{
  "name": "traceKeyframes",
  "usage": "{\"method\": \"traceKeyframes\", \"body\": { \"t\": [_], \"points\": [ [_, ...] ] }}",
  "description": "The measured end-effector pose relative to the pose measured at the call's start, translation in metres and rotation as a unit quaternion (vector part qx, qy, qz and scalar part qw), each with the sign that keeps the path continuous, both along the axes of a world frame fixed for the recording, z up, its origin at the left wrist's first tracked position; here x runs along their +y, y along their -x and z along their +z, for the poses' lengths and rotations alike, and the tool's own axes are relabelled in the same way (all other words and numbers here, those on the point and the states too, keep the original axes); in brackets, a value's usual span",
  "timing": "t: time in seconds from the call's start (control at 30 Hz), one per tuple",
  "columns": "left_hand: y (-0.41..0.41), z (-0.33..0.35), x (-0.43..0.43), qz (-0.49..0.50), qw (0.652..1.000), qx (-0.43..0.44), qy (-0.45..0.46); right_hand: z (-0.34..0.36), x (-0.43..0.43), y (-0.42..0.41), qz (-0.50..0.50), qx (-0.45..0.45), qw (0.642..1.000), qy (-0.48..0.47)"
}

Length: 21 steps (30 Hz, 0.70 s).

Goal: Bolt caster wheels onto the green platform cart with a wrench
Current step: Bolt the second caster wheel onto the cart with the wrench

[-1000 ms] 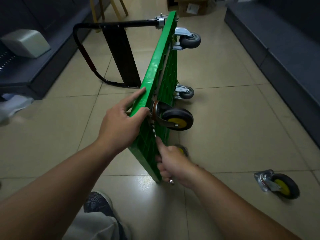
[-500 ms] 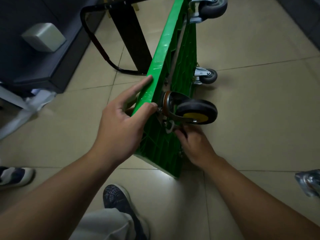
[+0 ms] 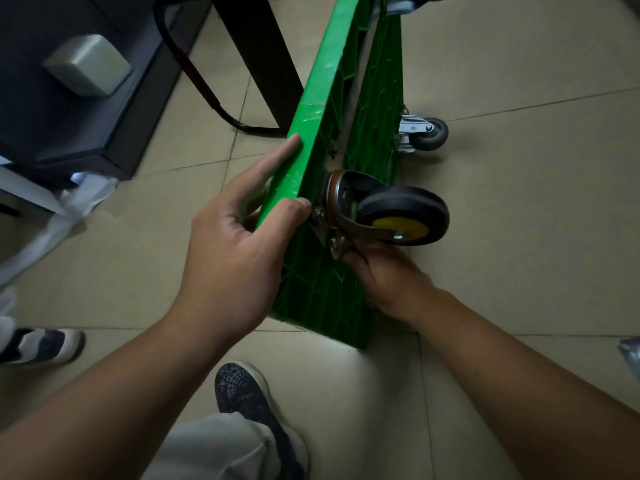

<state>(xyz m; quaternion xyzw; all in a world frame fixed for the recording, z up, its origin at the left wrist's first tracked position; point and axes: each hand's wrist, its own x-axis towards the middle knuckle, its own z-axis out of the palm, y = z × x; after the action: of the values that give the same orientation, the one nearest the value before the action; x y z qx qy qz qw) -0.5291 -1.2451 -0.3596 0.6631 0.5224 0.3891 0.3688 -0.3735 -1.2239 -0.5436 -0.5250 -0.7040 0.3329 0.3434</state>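
The green platform cart (image 3: 322,282) stands on its side edge on the tiled floor, ribbed underside facing right. My left hand (image 3: 235,244) grips its upper edge, index finger lying along the rim and thumb on the underside. A black caster with a yellow hub (image 3: 401,216) sits against the underside on a metal plate with bolts. Below that wheel, my right hand (image 3: 388,275) pinches at the plate's lower corner (image 3: 337,249), its fingertips hidden. No wrench shows. A small grey caster (image 3: 427,133) is fixed farther along.
The cart's black folded handle (image 3: 207,91) lies on the floor to the left, beside a dark low bench (image 3: 104,140) carrying a grey box (image 3: 86,64). A loose caster (image 3: 630,351) peeks in at the right edge. My shoe (image 3: 242,389) is below; another shoe (image 3: 41,344) at left.
The view has closed in on the cart. My right hand rose from the cart's lower corner to the caster plate under the wheel. The left hand kept its hold on the edge.
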Motion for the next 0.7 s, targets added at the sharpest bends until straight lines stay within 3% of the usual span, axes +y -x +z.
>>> {"method": "traceKeyframes", "body": {
  "t": [0.1, 0.33, 0.4, 0.47, 0.53, 0.63, 0.7],
  "points": [
    [0.001, 0.001, 0.000, 0.010, 1.000, 0.003, -0.001, 0.008, -0.012, -0.001, -0.010, 0.028, 0.999, 0.019],
    [0.003, -0.001, 0.002, 0.043, 0.999, 0.032, 0.000, 0.053, -0.055, 0.034, -0.105, 0.130, 0.962, 0.217],
    [0.004, -0.001, 0.001, 0.047, 0.998, 0.039, 0.003, 0.076, -0.061, 0.045, -0.134, 0.181, 0.925, 0.307],
    [0.004, -0.002, -0.001, 0.051, 0.998, 0.042, 0.007, 0.099, -0.062, 0.044, -0.119, 0.287, 0.843, 0.438],
    [0.002, -0.001, -0.003, 0.055, 0.997, 0.047, 0.008, 0.117, -0.061, 0.034, -0.077, 0.340, 0.800, 0.489],
    [0.002, 0.002, -0.004, 0.043, 0.998, 0.052, 0.012, 0.121, -0.063, 0.028, -0.090, 0.343, 0.793, 0.496],
    [0.005, 0.004, -0.002, 0.029, 0.998, 0.047, 0.016, 0.116, -0.068, 0.035, -0.109, 0.318, 0.810, 0.481]
  ]
}}
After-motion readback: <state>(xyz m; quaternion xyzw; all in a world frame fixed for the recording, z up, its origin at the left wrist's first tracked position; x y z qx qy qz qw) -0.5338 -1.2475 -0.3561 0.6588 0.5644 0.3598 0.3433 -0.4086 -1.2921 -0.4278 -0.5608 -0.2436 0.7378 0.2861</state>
